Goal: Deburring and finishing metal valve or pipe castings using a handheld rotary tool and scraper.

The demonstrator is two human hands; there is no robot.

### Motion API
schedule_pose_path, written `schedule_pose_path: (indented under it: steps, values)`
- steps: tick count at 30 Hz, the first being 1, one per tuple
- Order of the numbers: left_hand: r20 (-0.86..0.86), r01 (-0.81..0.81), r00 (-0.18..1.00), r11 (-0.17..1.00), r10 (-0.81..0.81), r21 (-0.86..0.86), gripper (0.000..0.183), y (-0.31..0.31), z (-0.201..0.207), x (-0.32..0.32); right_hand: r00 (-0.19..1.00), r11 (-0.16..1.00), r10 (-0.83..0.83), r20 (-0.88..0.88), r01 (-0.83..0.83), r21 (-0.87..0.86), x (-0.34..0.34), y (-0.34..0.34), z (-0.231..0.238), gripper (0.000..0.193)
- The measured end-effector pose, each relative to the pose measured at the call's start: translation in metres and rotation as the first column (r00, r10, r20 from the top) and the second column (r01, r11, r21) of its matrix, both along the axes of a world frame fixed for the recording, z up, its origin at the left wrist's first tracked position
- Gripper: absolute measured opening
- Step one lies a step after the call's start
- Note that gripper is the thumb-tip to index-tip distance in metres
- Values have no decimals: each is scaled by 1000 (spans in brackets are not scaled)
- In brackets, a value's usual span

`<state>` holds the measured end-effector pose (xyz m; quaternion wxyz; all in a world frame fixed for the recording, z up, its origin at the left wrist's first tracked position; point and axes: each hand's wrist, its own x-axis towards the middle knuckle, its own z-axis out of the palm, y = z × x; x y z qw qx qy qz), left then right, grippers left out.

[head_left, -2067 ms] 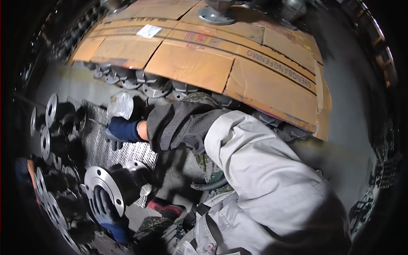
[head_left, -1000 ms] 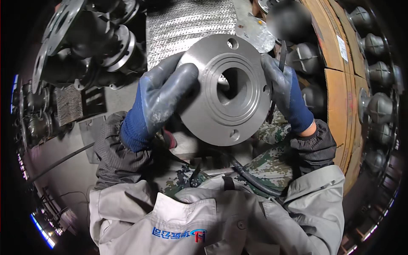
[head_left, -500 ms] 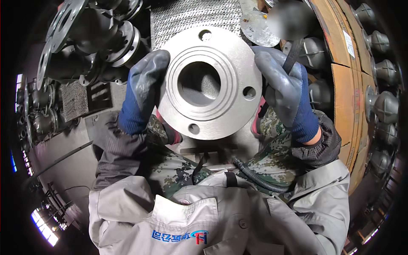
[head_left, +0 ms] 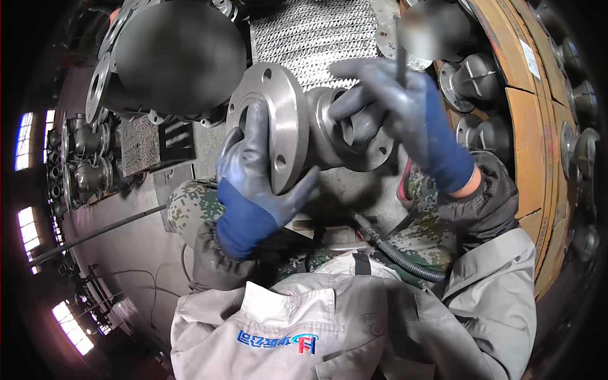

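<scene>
A grey metal flanged valve body (head_left: pixel 291 120) lies on its side in front of me, its large drilled flange turned to the left. My left hand (head_left: pixel 256 168), in a blue and grey coated glove, grips that flange, with fingers across its face and the thumb at the lower rim. At the body's side opening is my right hand (head_left: pixel 396 111), gloved alike, its fingers bent over the opening's rim. A slim dark bar-shaped tool (head_left: pixel 401 50) sticks up out of the right hand; its lower end is hidden by the glove.
Beyond the valve body lies a ridged metal mat (head_left: pixel 313 38). More flanged castings (head_left: pixel 475 79) stand to the right, before a cardboard box wall (head_left: pixel 525 126). Other castings (head_left: pixel 88 142) sit at the left. A ribbed hose (head_left: pixel 405 259) runs by my legs. Blurred patches hide parts of the upper area.
The valve body has turned from flange facing up to lying sideways. My left hand has moved onto the flange face, and my right hand has left the flange rim for the side opening.
</scene>
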<state>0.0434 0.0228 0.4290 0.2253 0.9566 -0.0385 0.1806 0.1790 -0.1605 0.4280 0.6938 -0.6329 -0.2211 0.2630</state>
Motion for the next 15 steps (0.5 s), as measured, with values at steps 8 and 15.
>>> schedule_pose_path:
  steps: [8, 15]
  values:
    - [-195, -151, 979, 847, 58, -510, 84, 52, -18, -6, 873, 814, -482, -77, 414, -408, 16, -50, -101, 38]
    - [-322, -363, 928, 642, 186, -675, 80, 89, -50, -18, 934, 877, -328, -139, 246, -413, -31, -11, -114, 25]
